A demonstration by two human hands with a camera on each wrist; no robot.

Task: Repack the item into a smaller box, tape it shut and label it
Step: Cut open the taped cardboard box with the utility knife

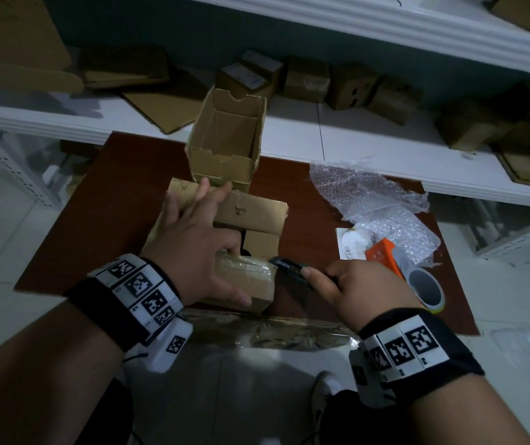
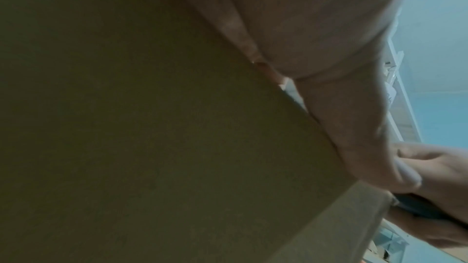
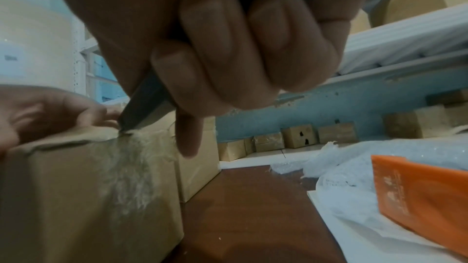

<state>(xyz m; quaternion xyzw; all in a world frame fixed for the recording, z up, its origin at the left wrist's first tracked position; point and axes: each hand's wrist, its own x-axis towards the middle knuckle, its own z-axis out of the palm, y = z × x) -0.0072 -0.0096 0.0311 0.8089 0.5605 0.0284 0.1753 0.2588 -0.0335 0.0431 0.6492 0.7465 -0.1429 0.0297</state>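
Observation:
A cardboard box [image 1: 251, 279] sealed with clear tape sits at the near edge of the brown table [image 1: 112, 203]; its far flaps [image 1: 251, 210] stand up. My left hand [image 1: 199, 229] presses flat on the box, fingers spread over the far flaps. My right hand [image 1: 353, 284] grips a dark utility knife [image 1: 289, 268]. In the right wrist view the knife [image 3: 144, 107] has its tip at the taped top edge of the box [image 3: 76, 187], beside my left hand [image 3: 50, 111]. Cardboard [image 2: 152, 127] fills the left wrist view. A smaller open box [image 1: 225, 139] stands empty behind.
Bubble wrap [image 1: 376, 200], a white label sheet [image 1: 350, 242] and an orange tape dispenser [image 1: 385, 255] with its roll [image 1: 427, 290] lie at the right. A white shelf [image 1: 353, 139] behind carries several small boxes and flat cardboard. A crinkled sheet [image 1: 273, 332] overhangs the table's near edge.

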